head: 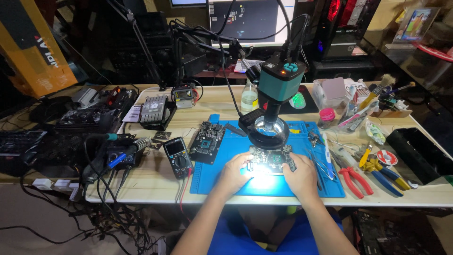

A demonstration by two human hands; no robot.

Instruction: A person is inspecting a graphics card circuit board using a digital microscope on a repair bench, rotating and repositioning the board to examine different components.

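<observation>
Both forearms came in from the bottom edge of the head view, converging toward the middle of the blue work mat (212,182). The left hand (234,171) lay palm down, knuckles up, with its fingers curled and close together against the left edge of the small circuit board (272,159). The right hand (300,172) mirrored it, fingers bent and together, pressed on the board's right edge. The board was thus clamped between the two hands, flat on the mat, directly under the ring light (269,130) of the teal microscope camera (281,78). Glare from the light washed out the near edge of the board, so the exact thumb positions could not be read.

A second, larger circuit board (206,137) lay tilted at the mat's left edge, apart from the hands. A multimeter (178,156) sat just left of the mat on the wooden table (155,182), with a soldering station (120,153) further left. Red-handled pliers (354,179) and yellow-and-blue pliers (384,172) lay to the right of the right hand, near but not touching it. A monitor (252,19) stood at the back.
</observation>
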